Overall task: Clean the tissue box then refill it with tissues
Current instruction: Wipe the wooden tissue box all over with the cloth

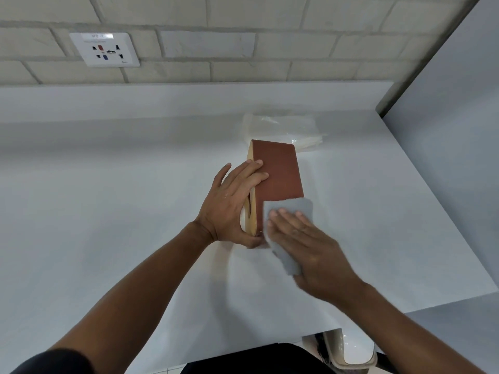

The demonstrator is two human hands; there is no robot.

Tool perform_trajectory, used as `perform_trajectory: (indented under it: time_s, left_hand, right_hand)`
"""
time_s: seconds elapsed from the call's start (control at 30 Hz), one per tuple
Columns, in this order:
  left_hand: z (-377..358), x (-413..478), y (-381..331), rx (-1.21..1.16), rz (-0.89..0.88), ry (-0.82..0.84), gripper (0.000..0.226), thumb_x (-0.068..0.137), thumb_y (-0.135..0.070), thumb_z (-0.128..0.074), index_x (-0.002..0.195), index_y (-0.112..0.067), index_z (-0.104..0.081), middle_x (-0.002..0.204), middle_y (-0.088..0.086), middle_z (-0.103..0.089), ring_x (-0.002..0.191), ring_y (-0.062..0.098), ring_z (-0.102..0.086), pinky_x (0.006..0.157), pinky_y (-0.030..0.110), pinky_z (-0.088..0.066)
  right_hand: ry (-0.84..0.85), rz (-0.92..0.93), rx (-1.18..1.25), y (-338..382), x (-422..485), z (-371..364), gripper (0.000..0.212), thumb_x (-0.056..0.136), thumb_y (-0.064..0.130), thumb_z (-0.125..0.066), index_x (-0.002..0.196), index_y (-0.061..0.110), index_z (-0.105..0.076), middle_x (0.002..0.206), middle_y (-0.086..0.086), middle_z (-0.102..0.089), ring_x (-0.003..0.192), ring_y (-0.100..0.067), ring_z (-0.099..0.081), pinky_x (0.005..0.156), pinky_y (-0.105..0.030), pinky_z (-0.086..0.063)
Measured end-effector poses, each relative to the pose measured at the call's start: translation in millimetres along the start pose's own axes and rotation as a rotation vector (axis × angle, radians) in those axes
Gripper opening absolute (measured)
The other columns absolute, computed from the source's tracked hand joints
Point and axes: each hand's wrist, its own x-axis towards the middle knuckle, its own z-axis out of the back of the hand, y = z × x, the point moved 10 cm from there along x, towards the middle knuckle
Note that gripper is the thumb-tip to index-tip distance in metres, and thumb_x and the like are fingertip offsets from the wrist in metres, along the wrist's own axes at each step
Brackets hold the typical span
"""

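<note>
A brown tissue box (278, 174) with tan edges stands on its side on the white table (108, 211), its slotted face turned left. My left hand (232, 203) grips the box's near left end, fingers over the top and thumb under the corner. A grey cloth (290, 211) lies flat against the box's near right part, pressed there by my right hand (307, 247). Behind the box rests a clear plastic pack of white tissues (283, 129).
A brick wall with a white socket plate (105, 49) runs along the back. A grey partition (445, 130) closes the right side. The table's front edge ends near my body, with a pale chair part (348, 349) below it.
</note>
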Motion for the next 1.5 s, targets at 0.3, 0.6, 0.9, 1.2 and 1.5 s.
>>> perform_trajectory:
  time_s: [0.3,0.6,0.9,1.2,1.5]
  left_hand:
    - [3,-1,0,0.051,0.005,0.024,0.128,0.053,-0.089,-0.065,0.153,-0.011,-0.046,0.166,0.01,-0.038,0.157,0.027,-0.033,0.127,0.06,-0.017]
    - [2,-1,1,0.032,0.0,0.025,0.127,0.054,-0.087,-0.067,0.152,-0.008,-0.047,0.167,0.012,-0.037,0.156,0.028,-0.035,0.128,0.056,-0.016]
    - [1,-1,1,0.012,0.029,0.047,0.128,0.052,-0.085,-0.067,0.154,-0.011,-0.043,0.167,0.01,-0.036,0.156,0.025,-0.035,0.127,0.058,-0.017]
    - [-1,-1,1,0.034,0.024,0.048,0.128,0.052,-0.085,-0.066,0.154,-0.012,-0.039,0.167,0.011,-0.036,0.156,0.027,-0.035,0.125,0.065,-0.016]
    - [0,-1,-1,0.035,0.009,0.028,0.127,0.054,-0.088,-0.064,0.153,-0.013,-0.038,0.166,0.013,-0.037,0.156,0.029,-0.037,0.124,0.066,-0.016]
  right_hand:
    - [-0.021,-0.085,0.033,-38,-21,16,0.057,0.084,-0.002,-0.057,0.14,0.006,-0.051,0.15,-0.007,-0.045,0.142,-0.021,-0.037,0.11,-0.05,-0.039]
    - [0.067,0.018,0.063,-12,3,4,0.06,0.084,0.004,-0.05,0.144,0.009,-0.046,0.153,-0.004,-0.041,0.144,-0.016,-0.034,0.117,-0.041,-0.032]
    - [0.073,-0.109,0.102,-36,3,9,0.059,0.084,0.006,-0.046,0.143,0.01,-0.049,0.151,-0.002,-0.043,0.142,-0.013,-0.036,0.116,-0.034,-0.033]
    - [0.071,-0.235,0.128,-69,23,12,0.059,0.084,0.014,-0.04,0.143,0.016,-0.049,0.15,0.0,-0.044,0.141,-0.009,-0.036,0.114,-0.033,-0.032]
    - [0.034,-0.268,0.135,-79,28,15,0.055,0.088,0.008,-0.047,0.142,0.018,-0.05,0.15,0.004,-0.044,0.141,-0.005,-0.035,0.112,-0.034,-0.037]
